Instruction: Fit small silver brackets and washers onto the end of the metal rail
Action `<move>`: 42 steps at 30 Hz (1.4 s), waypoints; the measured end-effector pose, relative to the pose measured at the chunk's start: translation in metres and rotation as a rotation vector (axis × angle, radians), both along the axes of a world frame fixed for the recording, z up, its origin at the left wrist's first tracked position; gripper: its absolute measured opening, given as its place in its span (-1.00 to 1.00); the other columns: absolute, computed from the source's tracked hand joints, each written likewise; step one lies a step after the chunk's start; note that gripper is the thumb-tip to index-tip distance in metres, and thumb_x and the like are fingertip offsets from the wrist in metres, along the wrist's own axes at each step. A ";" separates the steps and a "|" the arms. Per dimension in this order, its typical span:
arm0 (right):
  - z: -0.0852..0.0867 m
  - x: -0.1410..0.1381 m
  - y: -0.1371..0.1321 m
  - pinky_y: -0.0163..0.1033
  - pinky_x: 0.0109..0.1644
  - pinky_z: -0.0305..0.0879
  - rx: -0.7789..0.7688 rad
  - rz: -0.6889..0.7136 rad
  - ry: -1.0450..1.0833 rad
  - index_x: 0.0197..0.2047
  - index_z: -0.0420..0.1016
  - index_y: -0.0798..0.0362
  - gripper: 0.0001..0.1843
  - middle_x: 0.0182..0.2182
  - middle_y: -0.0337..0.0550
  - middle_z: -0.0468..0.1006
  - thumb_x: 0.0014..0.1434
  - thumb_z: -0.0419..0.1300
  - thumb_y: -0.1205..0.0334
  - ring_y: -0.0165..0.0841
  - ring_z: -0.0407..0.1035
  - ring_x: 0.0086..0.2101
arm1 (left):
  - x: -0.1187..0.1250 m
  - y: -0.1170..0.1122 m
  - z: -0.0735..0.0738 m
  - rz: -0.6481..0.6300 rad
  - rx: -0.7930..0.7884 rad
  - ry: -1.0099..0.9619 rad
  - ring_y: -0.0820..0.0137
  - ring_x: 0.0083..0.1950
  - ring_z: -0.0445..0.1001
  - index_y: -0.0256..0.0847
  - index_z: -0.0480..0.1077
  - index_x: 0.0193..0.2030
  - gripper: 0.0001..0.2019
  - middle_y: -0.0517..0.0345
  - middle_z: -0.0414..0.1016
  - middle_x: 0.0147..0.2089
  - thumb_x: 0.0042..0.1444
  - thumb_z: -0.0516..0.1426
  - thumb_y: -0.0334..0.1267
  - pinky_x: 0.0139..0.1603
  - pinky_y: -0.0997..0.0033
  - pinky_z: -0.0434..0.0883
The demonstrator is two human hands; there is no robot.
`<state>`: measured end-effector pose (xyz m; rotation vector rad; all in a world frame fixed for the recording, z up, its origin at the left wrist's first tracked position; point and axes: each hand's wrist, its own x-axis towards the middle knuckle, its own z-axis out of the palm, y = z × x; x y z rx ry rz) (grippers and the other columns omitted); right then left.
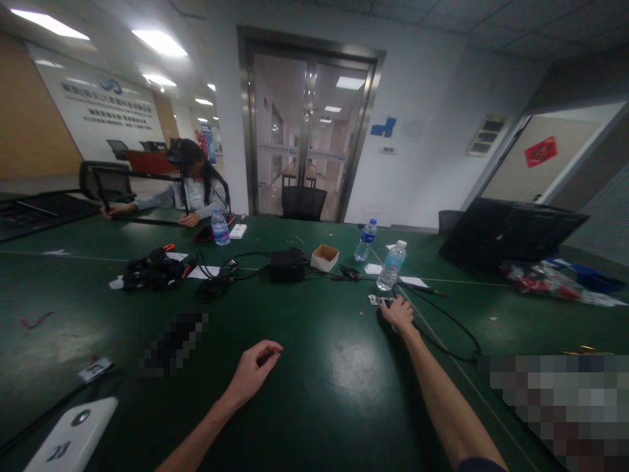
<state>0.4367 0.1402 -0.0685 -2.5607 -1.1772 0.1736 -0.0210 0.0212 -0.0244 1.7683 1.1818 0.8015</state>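
Note:
My right hand (399, 314) reaches out over the green table (344, 419), its fingers closed around a small silvery metal piece with holes (375, 300), which looks like a hinge. The part under the fingers is hidden. A water bottle with a light blue label (392, 267) stands just beyond that hand, and a black cable (455, 331) runs beside the wrist. My left hand (254, 368) hovers at or just above the table's middle, thumb and fingers curled together in a pinch. Whatever is between those fingertips, if anything, is too small to make out.
Across the table a person (196, 183) holds a black frame (142, 176). A small open box (325, 257), a black adapter (287, 265), tangled cables (216, 285) and two more bottles lie along the middle. A white device marked 28 (73, 436) is near left; a monitor (511, 233) leans right.

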 end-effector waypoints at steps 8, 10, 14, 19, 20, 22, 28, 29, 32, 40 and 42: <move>-0.001 0.000 0.002 0.04 0.14 0.11 -0.008 -0.021 -0.007 0.24 0.11 0.29 -0.23 0.16 0.39 0.19 0.15 0.04 -0.12 0.10 0.16 0.16 | 0.002 0.002 0.001 0.012 -0.037 0.027 0.28 -0.11 0.47 -0.21 0.43 -0.09 -0.78 0.07 0.49 -0.10 0.22 0.04 -0.22 -0.08 0.29 0.45; 0.000 0.001 0.001 0.03 0.13 0.13 -0.013 -0.003 -0.017 0.20 0.18 0.28 -0.27 0.15 0.37 0.22 0.16 0.04 -0.12 0.09 0.19 0.14 | 0.002 0.002 0.000 0.011 -0.043 0.029 0.28 -0.09 0.47 -0.21 0.43 -0.08 -0.78 0.08 0.49 -0.08 0.22 0.03 -0.23 -0.07 0.30 0.44; 0.004 0.001 -0.003 -0.04 0.10 0.18 -0.014 0.047 -0.053 0.15 0.28 0.34 -0.30 0.10 0.40 0.29 0.19 0.02 -0.11 0.06 0.27 0.09 | 0.000 0.003 0.000 0.004 -0.065 0.040 0.30 -0.04 0.47 -0.19 0.42 -0.05 -0.78 0.08 0.47 -0.03 0.23 0.02 -0.27 -0.05 0.33 0.43; 0.008 0.000 -0.015 -0.08 0.08 0.19 -0.026 0.138 -0.121 0.05 0.42 0.36 -0.42 -0.03 0.38 0.44 0.22 0.05 -0.01 0.01 0.34 0.02 | 0.000 0.003 0.000 -0.001 -0.060 0.018 0.29 -0.04 0.47 -0.21 0.42 -0.05 -0.77 0.06 0.47 -0.03 0.24 0.01 -0.26 -0.03 0.32 0.44; 0.009 -0.001 -0.018 -0.09 0.07 0.19 -0.027 0.156 -0.133 0.04 0.43 0.33 -0.46 -0.05 0.35 0.46 0.22 0.06 0.01 -0.01 0.36 0.00 | 0.001 0.003 0.000 0.000 -0.060 0.022 0.29 -0.04 0.47 -0.21 0.42 -0.06 -0.78 0.07 0.47 -0.03 0.24 0.01 -0.26 -0.03 0.32 0.44; 0.009 -0.002 -0.023 -0.11 0.05 0.21 -0.027 0.176 -0.152 0.04 0.45 0.29 -0.50 -0.07 0.30 0.48 0.23 0.07 0.03 -0.03 0.39 -0.03 | 0.000 0.003 -0.001 0.000 -0.059 0.035 0.29 -0.04 0.47 -0.20 0.42 -0.06 -0.78 0.07 0.47 -0.03 0.24 0.01 -0.26 -0.04 0.32 0.44; 0.011 -0.010 -0.033 -0.15 -0.03 0.28 -0.010 0.172 -0.167 0.06 0.43 0.25 -0.52 -0.09 0.25 0.49 0.27 0.02 0.05 -0.09 0.42 -0.08 | -0.001 0.003 -0.003 -0.012 -0.053 0.036 0.30 -0.06 0.47 -0.21 0.41 -0.04 -0.77 0.07 0.47 -0.03 0.24 0.01 -0.26 -0.05 0.32 0.44; 0.011 -0.012 -0.033 -0.16 -0.04 0.29 -0.007 0.169 -0.165 0.05 0.43 0.24 -0.53 -0.08 0.25 0.48 0.27 0.02 0.05 -0.10 0.43 -0.09 | -0.001 0.003 -0.003 -0.011 -0.053 0.037 0.29 -0.06 0.47 -0.21 0.41 -0.04 -0.77 0.07 0.47 -0.03 0.24 0.00 -0.26 -0.05 0.31 0.44; 0.013 -0.014 -0.033 -0.16 -0.07 0.31 -0.003 0.155 -0.158 0.02 0.46 0.25 -0.52 -0.07 0.25 0.46 0.29 0.00 0.03 -0.10 0.44 -0.11 | 0.000 0.003 -0.003 -0.001 -0.050 0.047 0.28 -0.06 0.47 -0.19 0.41 -0.05 -0.77 0.07 0.47 -0.03 0.24 0.01 -0.25 -0.05 0.30 0.44; 0.016 -0.013 -0.029 -0.18 -0.06 0.31 -0.001 0.173 -0.147 -0.05 0.52 0.22 -0.54 -0.10 0.22 0.48 0.30 0.00 0.03 -0.12 0.45 -0.09 | 0.001 0.002 0.001 0.003 -0.044 0.041 0.27 -0.07 0.47 -0.20 0.42 -0.07 -0.77 0.06 0.48 -0.05 0.22 0.02 -0.24 -0.06 0.29 0.45; 0.017 -0.013 -0.028 -0.18 -0.06 0.31 -0.003 0.177 -0.144 -0.06 0.53 0.22 -0.55 -0.10 0.21 0.48 0.29 0.01 0.02 -0.12 0.45 -0.09 | 0.002 0.002 0.001 0.005 -0.042 0.043 0.27 -0.07 0.47 -0.19 0.42 -0.07 -0.77 0.07 0.48 -0.05 0.21 0.02 -0.24 -0.06 0.30 0.45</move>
